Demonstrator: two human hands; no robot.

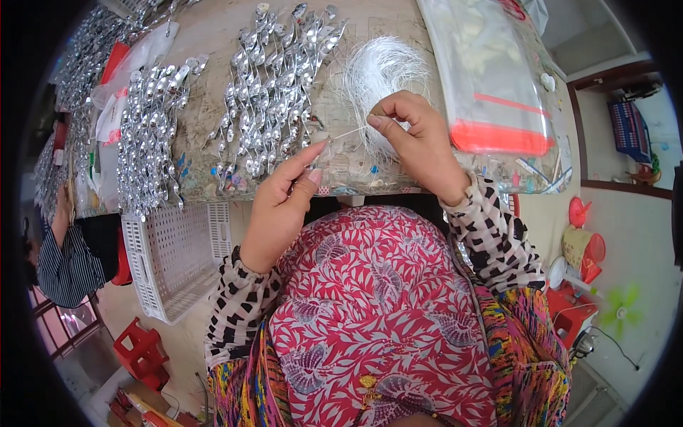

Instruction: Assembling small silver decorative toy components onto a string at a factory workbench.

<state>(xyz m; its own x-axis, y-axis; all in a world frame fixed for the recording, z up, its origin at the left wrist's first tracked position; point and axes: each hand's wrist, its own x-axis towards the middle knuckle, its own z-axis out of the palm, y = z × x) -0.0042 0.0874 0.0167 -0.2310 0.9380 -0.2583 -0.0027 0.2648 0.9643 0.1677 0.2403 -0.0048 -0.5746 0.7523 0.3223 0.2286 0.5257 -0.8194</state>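
A thin white string (348, 133) is stretched between my two hands over the front of the worktable. My right hand (421, 141) pinches it between thumb and forefinger. My left hand (281, 208) closes thumb and forefinger near its other end; a small shiny bit shows at that fingertip, too small to name. A loose bundle of white strings (384, 67) lies beside and partly under my right hand. Beyond my left hand, twisted silver strips (267, 85) lie in a bunch, and a second bunch of silver strips (148, 124) hangs over the table edge farther left.
Clear plastic bags with a red band (501, 135) lie at the table's right. A white plastic crate (174, 249) stands below the left edge. Another person's striped sleeve (67, 263) is at far left, near more silver strips. A red stool (142, 352) stands on the floor.
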